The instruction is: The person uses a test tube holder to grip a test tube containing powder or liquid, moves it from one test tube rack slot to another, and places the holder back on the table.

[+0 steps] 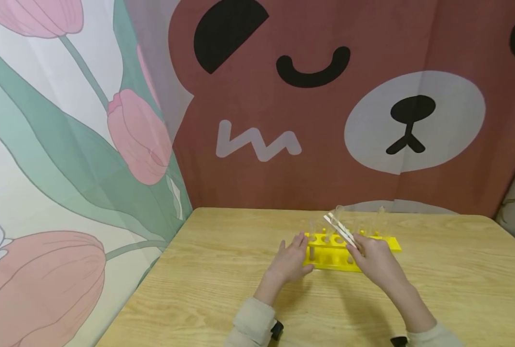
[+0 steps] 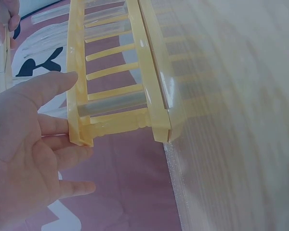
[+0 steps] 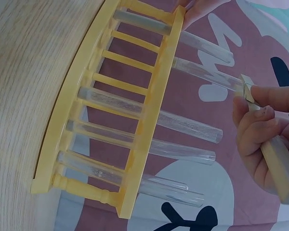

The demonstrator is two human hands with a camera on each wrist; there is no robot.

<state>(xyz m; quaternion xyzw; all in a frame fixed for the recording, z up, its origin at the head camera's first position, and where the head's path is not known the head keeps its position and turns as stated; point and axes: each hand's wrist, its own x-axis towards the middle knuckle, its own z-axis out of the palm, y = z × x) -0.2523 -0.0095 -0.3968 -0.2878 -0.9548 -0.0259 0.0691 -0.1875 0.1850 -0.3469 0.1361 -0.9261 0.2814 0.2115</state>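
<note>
A yellow test tube rack (image 1: pixel 333 266) stands on the table with several clear test tubes (image 3: pixel 183 126) upright in it. My right hand (image 1: pixel 376 260) grips a wooden test tube clamp (image 1: pixel 340 229) above the rack. The clamp's jaws are around the upper end of a test tube (image 3: pixel 207 73). That tube's lower end meets the rack's top plate; whether it is inside a hole, I cannot tell. At the rack's left end, my left hand (image 2: pixel 31 154) pinches the top plate between thumb and fingers, with the little finger sticking out.
The rack is on a light wooden table (image 1: pixel 196 284), towards its far edge. Behind the table hangs a cloth with a brown bear (image 1: pixel 249 188). A tulip-patterned cloth (image 1: pixel 66 183) hangs on the left.
</note>
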